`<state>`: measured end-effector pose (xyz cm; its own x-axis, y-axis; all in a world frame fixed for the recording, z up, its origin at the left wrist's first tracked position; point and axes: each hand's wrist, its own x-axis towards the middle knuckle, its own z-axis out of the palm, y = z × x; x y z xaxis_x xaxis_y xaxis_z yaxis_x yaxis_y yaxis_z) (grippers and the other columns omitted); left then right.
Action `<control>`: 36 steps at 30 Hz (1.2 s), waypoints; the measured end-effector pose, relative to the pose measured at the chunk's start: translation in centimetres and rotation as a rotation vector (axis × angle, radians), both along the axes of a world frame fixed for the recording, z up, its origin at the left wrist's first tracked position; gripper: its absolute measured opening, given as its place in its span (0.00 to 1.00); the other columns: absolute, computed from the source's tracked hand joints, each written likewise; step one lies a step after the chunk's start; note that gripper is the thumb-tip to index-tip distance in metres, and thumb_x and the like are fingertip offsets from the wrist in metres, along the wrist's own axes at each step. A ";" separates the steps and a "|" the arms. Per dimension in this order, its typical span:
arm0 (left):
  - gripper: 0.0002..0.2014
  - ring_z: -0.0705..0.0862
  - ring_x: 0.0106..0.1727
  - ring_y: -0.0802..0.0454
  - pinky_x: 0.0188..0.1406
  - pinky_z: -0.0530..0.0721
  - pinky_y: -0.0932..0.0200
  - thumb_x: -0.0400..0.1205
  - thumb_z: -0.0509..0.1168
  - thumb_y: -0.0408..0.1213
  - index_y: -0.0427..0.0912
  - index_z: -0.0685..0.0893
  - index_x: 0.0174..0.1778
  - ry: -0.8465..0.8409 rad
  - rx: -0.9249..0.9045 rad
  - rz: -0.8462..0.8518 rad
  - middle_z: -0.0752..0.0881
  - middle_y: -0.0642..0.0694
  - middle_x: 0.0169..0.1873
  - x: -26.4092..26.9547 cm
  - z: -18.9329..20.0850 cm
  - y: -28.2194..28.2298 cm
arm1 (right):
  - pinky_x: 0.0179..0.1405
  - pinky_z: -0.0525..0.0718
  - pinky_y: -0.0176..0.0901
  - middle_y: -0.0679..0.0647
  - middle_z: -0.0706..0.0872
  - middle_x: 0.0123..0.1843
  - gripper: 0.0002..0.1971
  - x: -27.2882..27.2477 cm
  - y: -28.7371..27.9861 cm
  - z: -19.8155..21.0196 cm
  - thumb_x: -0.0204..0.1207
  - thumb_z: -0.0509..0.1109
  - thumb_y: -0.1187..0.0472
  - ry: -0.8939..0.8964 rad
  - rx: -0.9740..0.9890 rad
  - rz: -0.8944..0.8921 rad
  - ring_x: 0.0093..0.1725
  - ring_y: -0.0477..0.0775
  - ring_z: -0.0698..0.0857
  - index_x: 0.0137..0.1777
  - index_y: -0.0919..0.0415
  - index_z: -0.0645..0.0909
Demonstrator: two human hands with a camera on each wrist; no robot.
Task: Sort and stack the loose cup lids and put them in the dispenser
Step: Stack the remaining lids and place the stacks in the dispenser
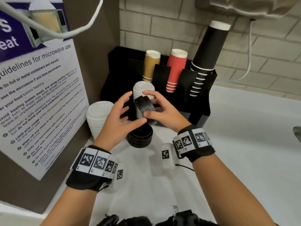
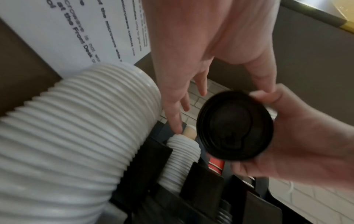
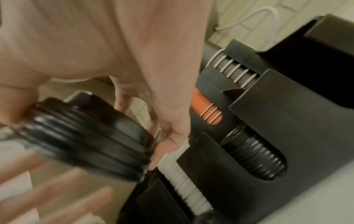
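Black lids (image 1: 145,105), a short stack lying tilted on its side, we pinch in our right hand (image 1: 160,110), our left hand (image 1: 120,115) spread beside them, the dispenser (image 1: 197,98) just beyond.

Soft, even indoor light, no hard shadows. Near the black dispenser (image 1: 197,101) the head view bows at its edges; both wrist views smear with motion blur.

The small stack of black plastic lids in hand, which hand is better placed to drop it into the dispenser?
Right. The right hand already grips the small stack of black plastic lids just in front of the black dispenser; the left hand is spread open beside it, holding nothing.
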<state>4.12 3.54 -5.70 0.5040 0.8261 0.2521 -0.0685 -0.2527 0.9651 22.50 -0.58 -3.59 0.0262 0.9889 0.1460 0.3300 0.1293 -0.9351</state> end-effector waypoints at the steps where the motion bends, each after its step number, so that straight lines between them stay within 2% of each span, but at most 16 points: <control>1: 0.42 0.73 0.74 0.58 0.70 0.77 0.57 0.64 0.76 0.46 0.66 0.66 0.74 -0.024 -0.026 -0.041 0.71 0.60 0.74 0.3 -0.1 -0.2 | 0.60 0.85 0.51 0.56 0.81 0.59 0.28 -0.1 -0.4 0.4 0.71 0.75 0.60 0.065 0.002 0.023 0.56 0.56 0.86 0.70 0.42 0.73; 2: 0.44 0.73 0.75 0.58 0.71 0.78 0.56 0.64 0.77 0.46 0.66 0.65 0.75 -0.043 -0.034 -0.075 0.71 0.61 0.75 0.7 -0.1 -0.3 | 0.61 0.85 0.53 0.55 0.82 0.58 0.28 -0.3 -0.8 0.7 0.71 0.74 0.61 0.101 0.007 0.045 0.56 0.56 0.86 0.70 0.43 0.74; 4: 0.46 0.76 0.74 0.55 0.68 0.80 0.55 0.65 0.77 0.45 0.61 0.64 0.79 -0.041 -0.012 -0.112 0.72 0.54 0.76 1.0 -0.3 -0.3 | 0.60 0.85 0.55 0.56 0.83 0.58 0.27 -0.4 -1.3 1.2 0.72 0.73 0.62 0.125 0.010 0.076 0.58 0.56 0.85 0.71 0.50 0.74; 7: 0.48 0.80 0.70 0.52 0.64 0.83 0.56 0.66 0.83 0.44 0.56 0.65 0.81 -0.029 0.016 -0.149 0.74 0.48 0.75 1.1 -0.4 -0.1 | 0.61 0.85 0.53 0.61 0.82 0.62 0.28 0.2 -1.7 1.6 0.74 0.73 0.65 0.119 -0.018 0.093 0.61 0.56 0.84 0.73 0.56 0.72; 12: 0.47 0.83 0.66 0.55 0.65 0.83 0.55 0.63 0.79 0.48 0.63 0.65 0.79 -0.025 0.023 -0.205 0.74 0.54 0.75 1.0 -0.3 -0.1 | 0.63 0.84 0.58 0.69 0.81 0.65 0.29 1.5 -2.1 2.0 0.72 0.74 0.69 0.167 -0.094 0.159 0.63 0.67 0.83 0.73 0.56 0.72; 14: 0.49 0.82 0.67 0.56 0.67 0.81 0.54 0.63 0.80 0.47 0.64 0.63 0.80 -0.015 0.023 -0.227 0.74 0.57 0.75 1.1 -0.2 -0.2 | 0.61 0.85 0.56 0.65 0.83 0.63 0.30 1.8 -2.1 2.2 0.70 0.75 0.70 0.177 -0.103 0.161 0.62 0.65 0.84 0.72 0.55 0.74; 17: 0.53 0.82 0.68 0.58 0.70 0.79 0.53 0.63 0.84 0.42 0.62 0.61 0.81 -0.009 0.023 -0.187 0.74 0.56 0.75 1.7 -0.2 -0.4 | 0.57 0.86 0.48 0.58 0.84 0.62 0.30 1.8 -2.1 2.5 0.69 0.77 0.69 0.161 -0.080 0.135 0.61 0.57 0.86 0.71 0.53 0.76; 22: 0.53 0.80 0.70 0.54 0.72 0.78 0.51 0.62 0.81 0.41 0.56 0.62 0.83 -0.024 0.039 -0.133 0.77 0.56 0.72 1.9 -0.2 -0.5 | 0.57 0.86 0.47 0.59 0.85 0.61 0.31 1.1 -2.1 2.1 0.67 0.79 0.70 0.128 -0.023 0.072 0.61 0.55 0.86 0.71 0.59 0.76; 28: 0.54 0.78 0.72 0.54 0.73 0.77 0.48 0.61 0.81 0.41 0.58 0.60 0.82 0.007 0.034 -0.158 0.74 0.54 0.73 1.9 -0.5 -0.1 | 0.62 0.84 0.49 0.58 0.85 0.60 0.29 0.7 -2.4 2.0 0.65 0.81 0.68 0.053 0.000 0.012 0.61 0.52 0.85 0.66 0.59 0.76; 31: 0.52 0.74 0.76 0.57 0.71 0.79 0.46 0.61 0.80 0.41 0.69 0.60 0.78 -0.012 -0.003 -0.191 0.70 0.60 0.75 1.9 -0.4 0.1 | 0.62 0.84 0.47 0.58 0.85 0.59 0.28 0.5 -2.1 2.2 0.67 0.80 0.70 -0.004 0.005 0.011 0.59 0.53 0.85 0.65 0.60 0.75; 34: 0.48 0.72 0.75 0.59 0.69 0.77 0.56 0.60 0.78 0.47 0.77 0.60 0.72 -0.042 -0.031 -0.155 0.66 0.63 0.77 1.4 -0.1 0.3 | 0.57 0.85 0.42 0.58 0.83 0.59 0.28 1.3 -1.3 2.9 0.66 0.80 0.73 0.004 0.077 -0.055 0.57 0.50 0.85 0.64 0.63 0.75; 36: 0.42 0.76 0.71 0.61 0.62 0.80 0.65 0.61 0.75 0.54 0.73 0.65 0.71 -0.054 -0.032 -0.069 0.68 0.60 0.77 0.8 0.2 0.6 | 0.48 0.85 0.35 0.57 0.83 0.59 0.28 3.0 -0.4 3.5 0.65 0.80 0.72 0.018 0.155 -0.193 0.52 0.42 0.86 0.64 0.62 0.75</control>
<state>4.90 4.12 -5.46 0.5467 0.7978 0.2544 -0.1373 -0.2143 0.9671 25.54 -0.97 -0.10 0.2161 0.9312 0.2935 0.3460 0.2080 -0.9149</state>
